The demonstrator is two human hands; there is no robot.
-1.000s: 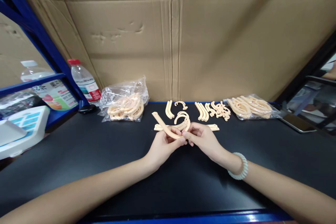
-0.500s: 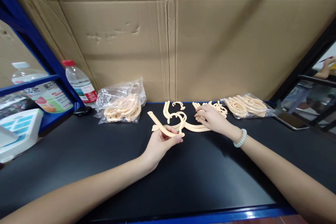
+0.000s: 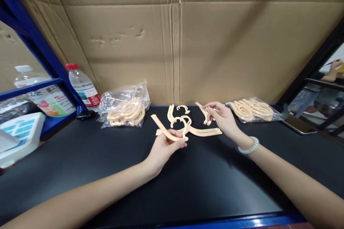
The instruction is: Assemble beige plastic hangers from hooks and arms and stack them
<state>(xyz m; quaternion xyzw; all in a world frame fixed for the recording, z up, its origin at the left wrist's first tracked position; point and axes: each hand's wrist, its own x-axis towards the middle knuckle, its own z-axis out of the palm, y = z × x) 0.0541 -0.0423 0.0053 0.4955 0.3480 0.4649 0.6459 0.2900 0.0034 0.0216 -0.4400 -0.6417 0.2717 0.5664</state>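
Observation:
My left hand (image 3: 163, 148) is closed round a curved cream plastic hanger arm (image 3: 161, 125), with what looks like a hook joined at its right end. Just behind that lie assembled folding hangers (image 3: 205, 132) with their hooks toward the left, partly covered by the held piece. Farther right, my right hand (image 3: 221, 118) pinches the upper part of a loose hanger arm (image 3: 199, 105) at the small pile. Its fingers hide part of the pile. Two loose hanger arms (image 3: 170, 113) and a single hook (image 3: 183, 108) rest near the cardboard.
Clear plastic bags of hanger parts stand at the left (image 3: 126, 111) and right (image 3: 251, 109). A phone (image 3: 299, 125) lies beyond the right bag. A red-capped bottle (image 3: 83, 86) and a black object (image 3: 85, 114) are at the left. Cardboard (image 3: 228, 43) walls the back of the black table (image 3: 209, 182).
My right hand has shifted slightly right and its fingers have closed on a hanger arm, which now sits at a slant. My left hand keeps its hold in nearly the same place.

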